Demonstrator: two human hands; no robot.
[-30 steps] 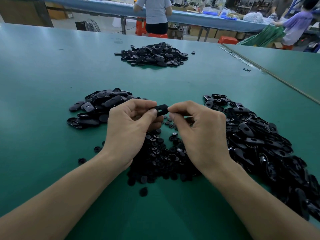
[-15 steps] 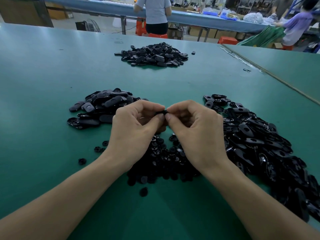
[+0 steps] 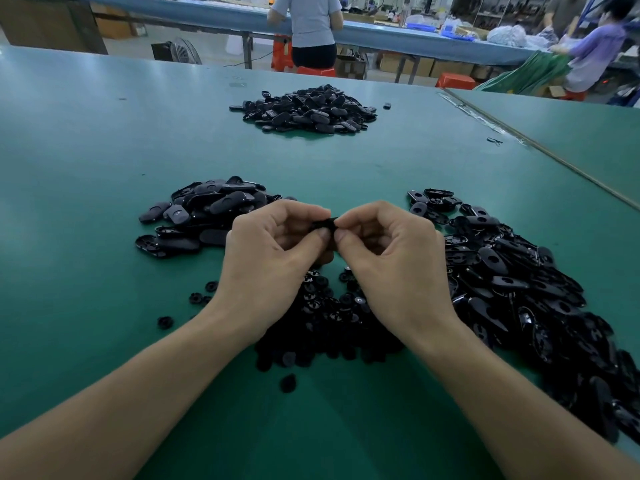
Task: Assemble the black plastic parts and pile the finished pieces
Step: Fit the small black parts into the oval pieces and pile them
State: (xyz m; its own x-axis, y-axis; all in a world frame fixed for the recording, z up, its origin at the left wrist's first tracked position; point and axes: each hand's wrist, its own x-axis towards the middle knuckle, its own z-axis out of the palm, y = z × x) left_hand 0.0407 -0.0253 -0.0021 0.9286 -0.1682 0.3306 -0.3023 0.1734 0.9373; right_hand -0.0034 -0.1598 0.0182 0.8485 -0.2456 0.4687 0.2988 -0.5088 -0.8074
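Observation:
My left hand (image 3: 273,258) and my right hand (image 3: 391,261) meet thumb to thumb over the green table (image 3: 86,140), both pinching one small black plastic part (image 3: 323,224) that is mostly hidden by the fingers. Under my wrists lies a heap of small round black pieces (image 3: 325,323). A long pile of black oval shells (image 3: 526,296) spreads to the right. A smaller pile of oval pieces (image 3: 207,213) sits to the left, just beyond my left hand.
Another pile of black pieces (image 3: 308,109) lies far across the table. A few round pieces (image 3: 165,322) are scattered at the left. A seam (image 3: 540,147) joins a second table at the right. People stand at a blue bench (image 3: 398,36) behind.
My hands have closed together around the black part, which was plainly visible between the fingertips a second ago and is now nearly covered. The piles have not moved.

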